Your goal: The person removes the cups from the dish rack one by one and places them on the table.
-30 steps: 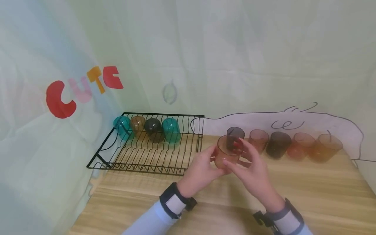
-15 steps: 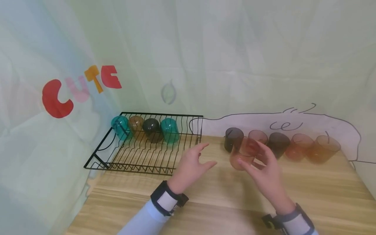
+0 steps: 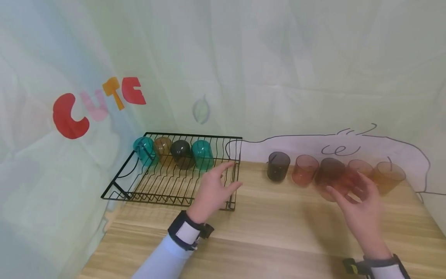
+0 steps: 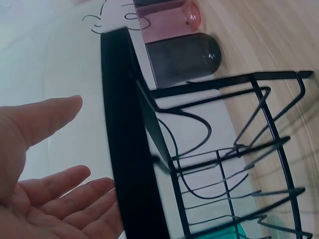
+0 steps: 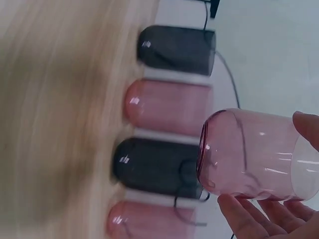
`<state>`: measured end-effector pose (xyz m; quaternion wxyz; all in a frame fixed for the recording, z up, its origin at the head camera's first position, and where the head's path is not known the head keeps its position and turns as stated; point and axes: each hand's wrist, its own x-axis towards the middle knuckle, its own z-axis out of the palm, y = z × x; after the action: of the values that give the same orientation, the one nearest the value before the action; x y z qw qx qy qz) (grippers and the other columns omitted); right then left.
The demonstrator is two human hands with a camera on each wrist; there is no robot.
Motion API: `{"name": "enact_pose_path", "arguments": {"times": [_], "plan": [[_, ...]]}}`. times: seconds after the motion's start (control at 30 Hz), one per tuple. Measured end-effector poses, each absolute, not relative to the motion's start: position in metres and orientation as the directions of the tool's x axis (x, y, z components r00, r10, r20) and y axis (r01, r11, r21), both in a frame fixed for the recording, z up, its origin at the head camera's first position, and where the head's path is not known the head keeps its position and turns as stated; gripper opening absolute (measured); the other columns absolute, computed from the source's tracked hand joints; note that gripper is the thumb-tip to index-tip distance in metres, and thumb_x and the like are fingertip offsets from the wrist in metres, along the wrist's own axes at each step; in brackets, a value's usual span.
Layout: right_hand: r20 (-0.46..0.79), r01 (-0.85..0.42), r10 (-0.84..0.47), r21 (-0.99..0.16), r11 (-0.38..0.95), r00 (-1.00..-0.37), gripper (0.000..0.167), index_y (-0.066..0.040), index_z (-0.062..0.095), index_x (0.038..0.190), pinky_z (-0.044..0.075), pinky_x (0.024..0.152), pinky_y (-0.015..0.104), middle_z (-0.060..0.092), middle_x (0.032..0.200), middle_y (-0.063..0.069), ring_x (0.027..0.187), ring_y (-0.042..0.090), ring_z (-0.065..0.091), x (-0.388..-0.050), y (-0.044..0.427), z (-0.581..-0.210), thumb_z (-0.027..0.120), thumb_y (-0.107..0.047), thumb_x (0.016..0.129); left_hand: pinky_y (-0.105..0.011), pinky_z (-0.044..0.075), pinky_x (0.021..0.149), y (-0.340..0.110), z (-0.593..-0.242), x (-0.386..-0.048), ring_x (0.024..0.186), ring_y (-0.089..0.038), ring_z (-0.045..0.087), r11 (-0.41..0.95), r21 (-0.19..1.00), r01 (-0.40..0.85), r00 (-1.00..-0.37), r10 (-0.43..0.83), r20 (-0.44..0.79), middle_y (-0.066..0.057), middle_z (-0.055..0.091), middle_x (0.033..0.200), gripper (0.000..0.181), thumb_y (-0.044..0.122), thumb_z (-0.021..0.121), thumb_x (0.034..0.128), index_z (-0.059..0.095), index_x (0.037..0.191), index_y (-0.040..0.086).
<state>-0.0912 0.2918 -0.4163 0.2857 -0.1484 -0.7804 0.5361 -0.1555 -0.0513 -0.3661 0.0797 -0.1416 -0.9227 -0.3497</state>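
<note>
My right hand [image 3: 364,215] holds a clear pink glass cup [image 5: 249,154], thumb on one side and fingers on the other. The cup is mouth up above the table, in front of a dark grey cup [image 5: 159,167] in the row; its outline blurs in the head view. My left hand [image 3: 210,192] holds nothing. Its thumb and fingers are spread apart over the right end of the black wire rack [image 3: 167,201]. Another pink cup [image 3: 304,171] and a dark grey cup [image 3: 278,167] stand left of the held one.
Upside down along the rack's back row sit several cups: two teal ones [image 3: 203,155], a brown one [image 3: 163,149] and a dark one [image 3: 182,155]. An amber cup [image 3: 388,176] ends the table row at right. A printed curtain [image 3: 296,77] hangs behind the wooden table [image 3: 271,232].
My left hand has let go of the pink cup and drawn back left to the rack. My right hand has carried that cup rightward along the row.
</note>
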Motion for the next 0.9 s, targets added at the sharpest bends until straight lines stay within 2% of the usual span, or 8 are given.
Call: {"name": "enact_pose_path", "arguments": {"times": [0.03,0.2,0.3,0.4,0.57,0.67,0.77,0.9], "plan": [[0.271,-0.066,0.552,-0.930,0.362,-0.788,0.072,-0.018,0.048,0.133,0.049,0.073,0.006,0.056,0.121,-0.002,0.101,0.006,0.055,-0.090,0.298,-0.418,0.081,-0.007,0.069,-0.027,0.048,0.051,-0.053,-0.366,-0.156,0.031,-0.010,0.029,0.711,0.630,0.312,-0.949,0.202,0.242,-0.002,0.049,0.057,0.062,0.040,0.072,0.0796,0.049,0.134,0.020],[0.128,0.075,0.637,-0.956,0.283,-0.760,0.074,-0.020,0.047,0.134,0.047,0.072,0.003,0.054,0.124,-0.005,0.104,0.006,0.053,-0.079,0.328,-0.428,0.083,-0.012,0.069,-0.026,0.051,0.067,-0.060,-0.368,-0.161,0.031,-0.007,0.025,0.700,0.639,0.319,-0.945,0.181,0.273,-0.005,0.065,0.091,0.062,0.038,0.073,0.0789,0.050,0.133,0.017],[0.065,0.158,0.685,-0.953,0.257,-0.726,0.078,-0.023,0.043,0.136,0.046,0.072,0.002,0.051,0.131,-0.003,0.108,0.008,0.051,-0.076,0.346,-0.437,0.083,-0.017,0.069,-0.026,0.050,0.059,-0.064,-0.369,-0.163,0.031,-0.008,0.026,0.710,0.629,0.315,-0.945,0.173,0.278,-0.009,0.066,0.088,0.062,0.040,0.072,0.0788,0.050,0.133,0.018],[0.045,0.217,0.736,-0.942,0.257,-0.676,0.082,-0.026,0.040,0.138,0.045,0.077,0.004,0.046,0.138,-0.001,0.114,0.010,0.049,-0.075,0.360,-0.448,0.084,-0.023,0.068,-0.026,0.045,0.049,-0.067,-0.369,-0.163,0.030,-0.009,0.029,0.722,0.619,0.309,-0.947,0.170,0.273,-0.009,0.059,0.067,0.063,0.042,0.072,0.0789,0.050,0.133,0.019],[-0.037,0.287,0.822,-0.945,0.155,-0.568,0.091,-0.034,0.031,0.140,0.039,0.103,0.022,0.039,0.140,-0.012,0.128,0.013,0.039,-0.075,0.375,-0.460,0.084,-0.031,0.066,-0.027,0.045,0.048,-0.070,-0.368,-0.164,0.029,-0.009,0.031,0.726,0.619,0.298,-0.950,0.162,0.267,-0.002,0.052,0.061,0.062,0.042,0.072,0.0786,0.051,0.132,0.018],[-0.094,0.344,0.850,-0.933,0.107,-0.519,0.093,-0.037,0.026,0.141,0.034,0.111,0.031,0.035,0.142,-0.014,0.134,0.012,0.033,-0.076,0.382,-0.464,0.082,-0.037,0.067,-0.028,0.045,0.052,-0.071,-0.370,-0.164,0.029,-0.009,0.031,0.722,0.629,0.288,-0.954,0.157,0.257,-0.002,0.057,0.073,0.063,0.040,0.072,0.0790,0.050,0.132,0.016],[-0.125,0.395,0.860,-0.914,0.095,-0.495,0.090,-0.039,0.021,0.141,0.032,0.113,0.034,0.030,0.148,-0.010,0.138,0.013,0.029,-0.079,0.387,-0.465,0.078,-0.040,0.072,-0.027,0.046,0.056,-0.072,-0.372,-0.164,0.030,-0.009,0.030,0.723,0.630,0.283,-0.955,0.153,0.254,-0.009,0.065,0.103,0.062,0.039,0.072,0.0795,0.050,0.133,0.016],[-0.120,0.427,0.869,-0.897,0.112,-0.481,0.085,-0.039,0.017,0.143,0.031,0.114,0.037,0.024,0.153,-0.005,0.141,0.017,0.026,-0.084,0.392,-0.466,0.072,-0.039,0.077,-0.029,0.047,0.059,-0.073,-0.372,-0.164,0.031,-0.010,0.030,0.721,0.635,0.277,-0.957,0.145,0.253,-0.009,0.055,0.132,0.061,0.039,0.071,0.0800,0.050,0.132,0.016]]}}
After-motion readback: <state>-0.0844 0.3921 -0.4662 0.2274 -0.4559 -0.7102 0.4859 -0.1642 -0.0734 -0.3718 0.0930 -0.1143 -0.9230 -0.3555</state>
